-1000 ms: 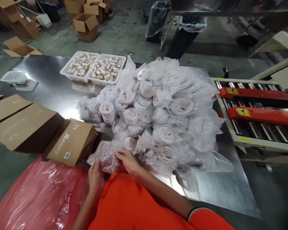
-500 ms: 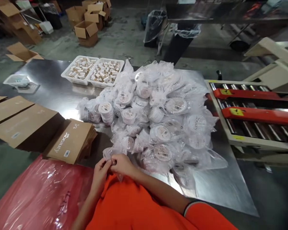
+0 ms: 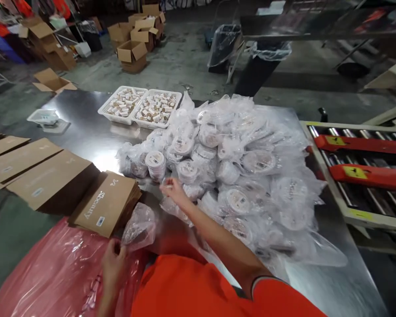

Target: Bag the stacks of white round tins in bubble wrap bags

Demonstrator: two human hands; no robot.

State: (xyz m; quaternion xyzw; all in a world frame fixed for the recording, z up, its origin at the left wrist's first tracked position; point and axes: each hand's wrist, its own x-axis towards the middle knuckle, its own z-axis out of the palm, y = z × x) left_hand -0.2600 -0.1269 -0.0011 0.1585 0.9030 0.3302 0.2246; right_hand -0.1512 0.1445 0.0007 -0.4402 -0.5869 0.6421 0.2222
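My left hand (image 3: 114, 264) is low over a red plastic sheet (image 3: 66, 268), gripping the bottom of a crumpled transparent plastic bag (image 3: 140, 230). My right hand (image 3: 173, 190) reaches out over the steel table, fingers apart and holding nothing. It is nearest a heap of round labelled packs in transparent plastic wrap (image 3: 237, 176). A short stack of white-rimmed discs (image 3: 155, 165) stands at the heap's left edge, just beyond my right fingertips. The lower part of the heap is partly hidden behind my right forearm.
Flat brown cardboard mailers printed "Beauty" (image 3: 104, 203) lie at the left table edge. Two white baskets of small capped items (image 3: 140, 107) stand behind the heap. A roller conveyor with red bars (image 3: 356, 171) is on the right; cardboard boxes (image 3: 132, 56) stand on the floor beyond.
My hands were together on the bag at the table edge. The right hand has since moved forward to the heap, and the left has drawn the bag down and left. The view has shifted slightly.
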